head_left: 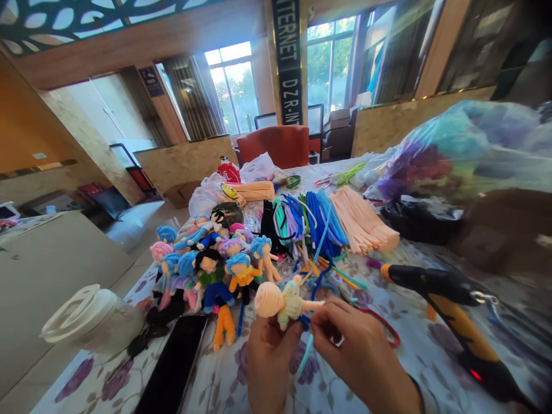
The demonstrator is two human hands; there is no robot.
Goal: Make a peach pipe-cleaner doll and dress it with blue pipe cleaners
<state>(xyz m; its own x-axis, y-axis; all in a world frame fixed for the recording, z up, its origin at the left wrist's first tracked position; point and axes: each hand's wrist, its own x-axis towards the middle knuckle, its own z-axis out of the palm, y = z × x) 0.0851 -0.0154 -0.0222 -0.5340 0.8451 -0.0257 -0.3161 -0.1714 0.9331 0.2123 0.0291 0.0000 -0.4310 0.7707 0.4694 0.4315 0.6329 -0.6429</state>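
Note:
My left hand [273,353] holds a small pipe-cleaner doll [292,303] by its body, thumb in front. The doll lies sideways, with a bare peach head to the left and a pale green top. At its leg end, my right hand [356,339] is closed in a pinch, fingertips against the peach leg. A short dark blue strand shows between my hands. Below them a light blue pipe cleaner [306,355] hangs or lies; I cannot tell which. What sits deeper between my right fingers is hidden. Red-handled scissors [390,328] lie partly behind my right hand.
Finished dolls [211,261] are heaped at left centre. Behind lie bundles of blue pipe cleaners [325,221] and peach pipe cleaners [366,224]. A glue gun [457,316] with a red light is at right. A phone [175,365] and white lidded bin [97,322] stand left.

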